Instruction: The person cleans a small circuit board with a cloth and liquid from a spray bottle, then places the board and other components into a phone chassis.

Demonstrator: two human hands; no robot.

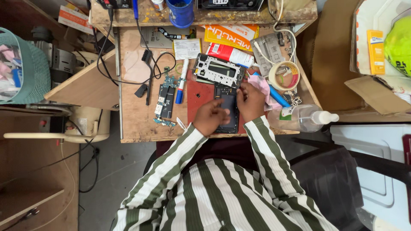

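Overhead view of a wooden workbench (137, 111) at the centre of the frame, with a person in a green-and-white striped shirt seated below it. The left hand (210, 117) rests on the lower left side of a dark, opened smartphone (228, 112), fingers curled loosely against its edge. The right hand (251, 101) lies on the phone's upper right side, fingers bent down onto it; whether they pinch anything cannot be told. The phone lies flat on a red mat (199, 95) at the middle of the bench, just below a silver metal mid-frame (219, 70). A pink cloth (264, 87) shows just beside the right hand, touching a blue pen-shaped tool (278, 96). Left of the mat lie a blue-and-white marker (182, 81), a detached circuit board (165, 96) and a small black brush (147, 77). At centre right are a roll of pale tape (282, 75) and a clear plastic dispenser bottle (306, 117) lying on its side. A blue cup (180, 13) stands at the upper centre, and a teal mesh basket (30, 68) occupies the upper left.
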